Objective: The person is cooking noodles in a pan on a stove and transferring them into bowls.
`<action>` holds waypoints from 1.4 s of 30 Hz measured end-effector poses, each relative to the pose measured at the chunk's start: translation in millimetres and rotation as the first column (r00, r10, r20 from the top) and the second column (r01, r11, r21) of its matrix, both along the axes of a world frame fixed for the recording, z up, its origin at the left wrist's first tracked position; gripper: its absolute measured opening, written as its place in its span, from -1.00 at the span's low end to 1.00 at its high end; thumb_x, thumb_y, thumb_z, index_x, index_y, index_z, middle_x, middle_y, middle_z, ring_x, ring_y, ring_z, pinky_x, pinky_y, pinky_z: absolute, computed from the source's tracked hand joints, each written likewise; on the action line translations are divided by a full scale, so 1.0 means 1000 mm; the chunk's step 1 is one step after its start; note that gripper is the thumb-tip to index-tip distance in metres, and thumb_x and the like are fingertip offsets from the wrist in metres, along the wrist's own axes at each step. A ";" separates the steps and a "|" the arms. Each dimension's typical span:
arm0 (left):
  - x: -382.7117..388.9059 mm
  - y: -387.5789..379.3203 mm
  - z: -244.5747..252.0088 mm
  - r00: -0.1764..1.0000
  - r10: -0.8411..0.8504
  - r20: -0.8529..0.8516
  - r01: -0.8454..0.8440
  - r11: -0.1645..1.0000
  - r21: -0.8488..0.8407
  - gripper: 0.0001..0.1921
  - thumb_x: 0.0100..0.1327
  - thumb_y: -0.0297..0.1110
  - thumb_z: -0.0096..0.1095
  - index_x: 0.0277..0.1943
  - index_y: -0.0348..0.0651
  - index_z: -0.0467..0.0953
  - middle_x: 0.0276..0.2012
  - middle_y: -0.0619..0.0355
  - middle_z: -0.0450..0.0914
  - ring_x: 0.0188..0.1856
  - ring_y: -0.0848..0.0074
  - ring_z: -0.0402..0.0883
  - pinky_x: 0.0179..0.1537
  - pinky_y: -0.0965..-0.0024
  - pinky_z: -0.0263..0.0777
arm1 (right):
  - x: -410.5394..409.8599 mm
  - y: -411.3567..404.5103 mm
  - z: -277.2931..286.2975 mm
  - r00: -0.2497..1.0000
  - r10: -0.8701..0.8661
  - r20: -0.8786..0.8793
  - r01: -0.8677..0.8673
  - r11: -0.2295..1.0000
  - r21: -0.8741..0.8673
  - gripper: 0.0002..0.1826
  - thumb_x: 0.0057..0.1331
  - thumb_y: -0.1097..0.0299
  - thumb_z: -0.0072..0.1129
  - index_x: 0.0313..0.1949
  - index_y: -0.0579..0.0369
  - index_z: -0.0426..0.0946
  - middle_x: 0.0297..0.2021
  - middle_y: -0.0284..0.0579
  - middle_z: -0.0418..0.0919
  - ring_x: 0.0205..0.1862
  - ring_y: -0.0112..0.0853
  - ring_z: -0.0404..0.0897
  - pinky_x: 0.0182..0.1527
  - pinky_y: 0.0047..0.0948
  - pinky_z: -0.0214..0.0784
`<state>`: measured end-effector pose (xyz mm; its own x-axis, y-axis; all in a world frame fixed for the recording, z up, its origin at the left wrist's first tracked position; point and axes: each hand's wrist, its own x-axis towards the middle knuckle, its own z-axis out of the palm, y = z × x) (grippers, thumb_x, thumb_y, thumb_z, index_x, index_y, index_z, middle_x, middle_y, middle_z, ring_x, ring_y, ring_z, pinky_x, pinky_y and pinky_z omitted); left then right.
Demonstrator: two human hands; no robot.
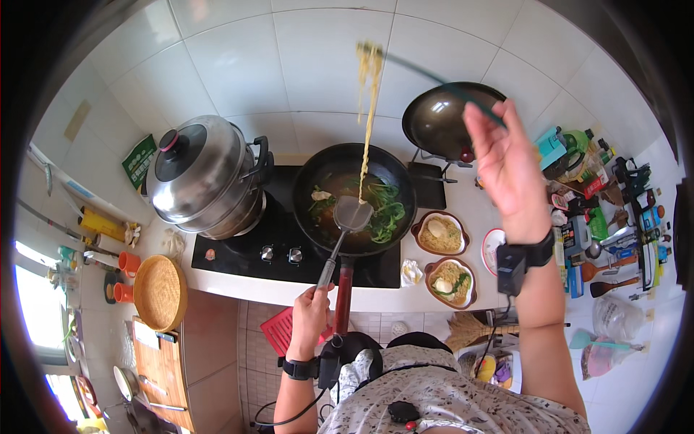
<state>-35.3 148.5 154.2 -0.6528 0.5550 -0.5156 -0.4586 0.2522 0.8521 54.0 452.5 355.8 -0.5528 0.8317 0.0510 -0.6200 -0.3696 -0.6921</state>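
My left hand (310,313) grips the handle of a metal spatula (352,213), whose flat blade rests over the dark wok (303,217) on the black stove. My right hand (501,157), raised at the right, holds dark chopsticks (434,77). From their tips hangs a long strand of noodles (367,119) that reaches down to the spatula blade. Leafy greens (386,217) and brownish broth lie in the wok. Two brown-rimmed dishes (440,233) (451,282) of noodles stand on the counter right of the stove, the nearer one with greens on top.
A large lidded steamer pot (203,168) stands on the left burner. Behind at the right, a second wok (444,119) leans on a stand near the wall. A woven basket (160,293) sits at the left; bottles and utensils crowd the right side. The wok's red handle (344,298) points towards me.
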 end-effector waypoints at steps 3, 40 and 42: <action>0.002 0.001 0.003 1.000 0.009 -0.013 -0.009 1.000 0.001 -0.65 0.44 -0.29 -0.08 -0.03 -0.46 0.52 -0.62 0.44 0.18 -0.64 0.82 0.08 -0.62 0.65 -0.05 | 0.003 -0.015 -0.051 0.997 0.037 0.068 -0.031 0.995 -0.093 -0.67 0.41 0.14 0.09 -0.19 0.21 0.36 -0.28 0.17 0.58 -0.17 -0.17 0.66 0.03 -0.27 0.57; -0.017 -0.044 0.030 0.998 -0.010 -0.062 0.005 0.997 -0.078 -0.65 0.42 -0.29 -0.05 -0.06 -0.46 0.52 -0.62 0.42 0.20 -0.63 0.81 0.15 -0.62 0.65 0.03 | -0.045 0.013 -0.169 0.929 -0.148 0.340 0.105 0.984 0.141 -0.61 0.42 0.09 0.06 -0.16 0.27 0.39 -0.26 -0.06 0.52 -0.31 -0.22 0.67 -0.18 -0.30 0.62; -0.018 -0.040 0.027 0.998 -0.024 -0.062 0.020 0.997 -0.074 -0.66 0.42 -0.29 -0.06 -0.06 -0.47 0.52 -0.62 0.42 0.20 -0.63 0.81 0.15 -0.62 0.65 0.02 | -0.045 0.010 -0.144 0.947 -0.165 0.278 0.112 0.974 0.196 -0.59 0.41 0.07 0.08 -0.16 0.27 0.39 -0.25 -0.07 0.50 -0.30 -0.22 0.67 -0.17 -0.30 0.61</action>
